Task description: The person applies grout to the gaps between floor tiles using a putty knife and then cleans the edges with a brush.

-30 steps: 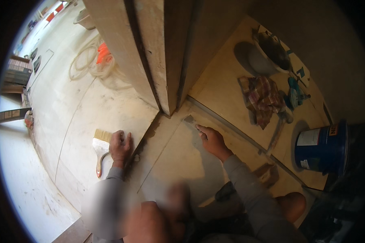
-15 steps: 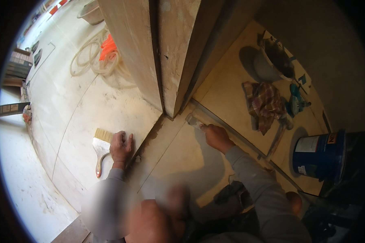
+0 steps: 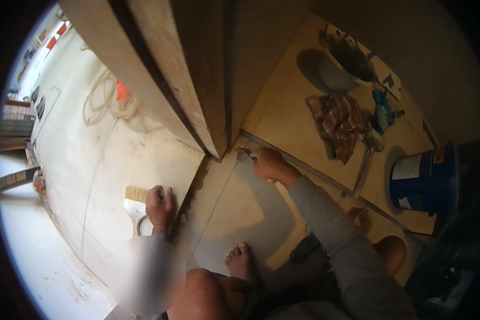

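My right hand (image 3: 272, 164) is closed round the handle of a small scraper (image 3: 244, 156). The flat end of this tool touches the floor tile near the foot of the door frame (image 3: 213, 141). On the raised pale slab to the left, my left hand (image 3: 160, 206) rests with bent fingers apart and nothing in them. Just left of it lies a wide flat paintbrush (image 3: 136, 205) with pale bristles and a whitish handle. A dark, rough gap (image 3: 193, 189) runs along the slab's edge between my hands.
A checked cloth (image 3: 342, 125), a bucket (image 3: 336, 72) and a teal tool (image 3: 381, 114) sit at the far right. Nearer stands a blue pail (image 3: 424, 178). A clear coiled hose (image 3: 104, 104) lies at the far left. My bare foot (image 3: 239, 260) is on the tile below.
The view has shifted, so the door frame appears farther left. My right hand has turned slightly, still holding the scraper near the frame's foot. My left hand stays beside the paintbrush.
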The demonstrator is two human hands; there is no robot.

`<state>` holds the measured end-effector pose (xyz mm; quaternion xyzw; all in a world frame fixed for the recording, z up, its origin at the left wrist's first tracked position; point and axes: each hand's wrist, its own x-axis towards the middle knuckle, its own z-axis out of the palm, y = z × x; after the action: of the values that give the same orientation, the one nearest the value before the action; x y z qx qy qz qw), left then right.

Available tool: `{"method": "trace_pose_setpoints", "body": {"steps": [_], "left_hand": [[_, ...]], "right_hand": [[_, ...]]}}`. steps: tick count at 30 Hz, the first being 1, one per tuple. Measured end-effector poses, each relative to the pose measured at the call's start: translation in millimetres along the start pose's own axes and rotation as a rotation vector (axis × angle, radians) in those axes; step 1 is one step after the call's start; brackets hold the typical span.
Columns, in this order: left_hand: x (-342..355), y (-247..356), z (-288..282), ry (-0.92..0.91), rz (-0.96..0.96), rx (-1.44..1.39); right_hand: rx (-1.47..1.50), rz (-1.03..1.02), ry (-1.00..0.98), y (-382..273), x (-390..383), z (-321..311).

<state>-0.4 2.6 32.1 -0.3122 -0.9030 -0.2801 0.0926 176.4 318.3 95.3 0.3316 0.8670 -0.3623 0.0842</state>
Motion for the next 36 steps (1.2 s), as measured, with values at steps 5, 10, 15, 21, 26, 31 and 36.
{"method": "trace_pose_setpoints", "body": {"steps": [5, 10, 15, 21, 26, 31, 36], "left_hand": [[-1, 1, 6, -0.016, 0.013, -0.016], [-4, -2, 5, -0.015, 0.009, -0.022], [-4, -2, 8, -0.01, -0.001, -0.049], [-2, 0, 8, -0.001, -0.004, -0.048], [-2, -1, 7, 0.002, 0.017, -0.005], [0, 4, 2, 0.02, 0.017, -0.026], [-6, 12, 6, 0.094, 0.061, -0.009]], "right_hand": [[-0.194, 0.032, -0.073, -7, 5, 24], [-0.153, -0.047, -0.164, -23, -35, 42], [0.488, 0.283, -0.254, 4, -12, 9], [0.712, 0.202, -0.207, 25, -51, 23], [0.163, -0.264, 0.082, 44, -71, 60], [0.299, -0.154, 0.045, 26, -81, 58], [0.309, -0.106, 0.036, 30, -90, 38]]}}
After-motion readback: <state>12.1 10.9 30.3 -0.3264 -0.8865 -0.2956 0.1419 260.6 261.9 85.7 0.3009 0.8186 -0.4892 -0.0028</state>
